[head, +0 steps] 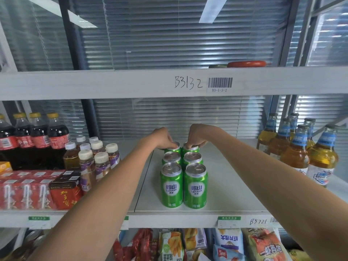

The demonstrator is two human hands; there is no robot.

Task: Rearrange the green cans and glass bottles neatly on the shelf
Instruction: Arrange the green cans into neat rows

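Note:
Several green cans stand in two tidy columns in the middle of the white shelf point(235, 185); the front pair point(183, 185) shows its white label. My left hand point(162, 137) grips the top of the rear left can point(172, 148) from above. Beside it, my right hand point(195, 135) holds the top of the rear right can point(191, 148) the same way. Both rear cans rest upright on the shelf, mostly hidden by the cans in front. Glass bottles point(295, 153) with amber drink and blue neck labels are grouped at the shelf's right end.
Cola bottles point(35, 136) and small tea bottles point(94, 159) fill the shelf's left side, with red drink cartons point(37, 191) in front. A white beam point(113, 81) marked B3132 spans overhead. Snack bags point(226, 245) lie on the shelf below.

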